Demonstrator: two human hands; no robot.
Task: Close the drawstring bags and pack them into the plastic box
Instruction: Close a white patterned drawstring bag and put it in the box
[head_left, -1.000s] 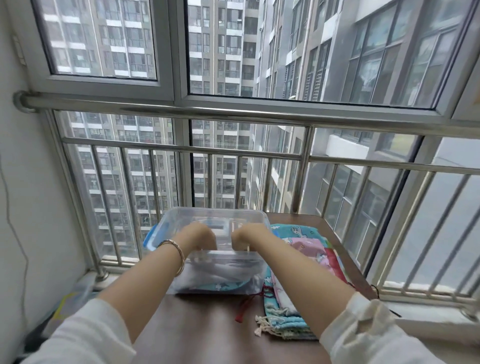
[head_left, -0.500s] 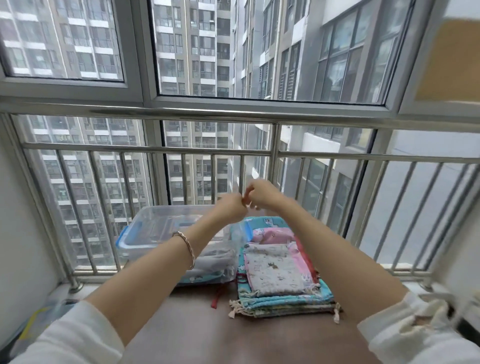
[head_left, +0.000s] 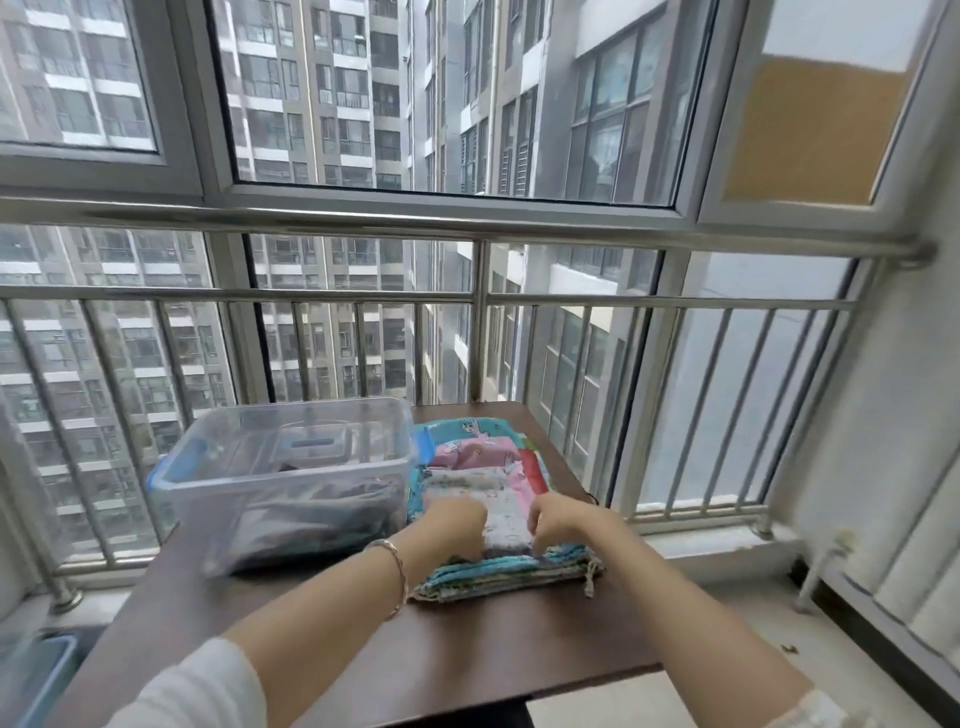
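A clear plastic box (head_left: 270, 467) with blue clips stands on the left of the brown table (head_left: 363, 649); dark and patterned fabric lies inside it. To its right lies a flat stack of printed drawstring bags (head_left: 483, 457), teal, pink and white. My left hand (head_left: 457, 525) and my right hand (head_left: 556, 517) are down on the near end of the top white bag (head_left: 506, 514), one at each side, fingers curled onto its edge. Whether the fingers pinch cloth or cords is hidden.
A metal railing (head_left: 478, 299) and windows close off the far side just behind the table. A blue bin (head_left: 36, 675) sits on the floor at the lower left. White radiator pipes (head_left: 831, 561) run along the right wall.
My hands left the box, rose together above the stack, then dropped onto the near end of the top bag. The view swung to the right.
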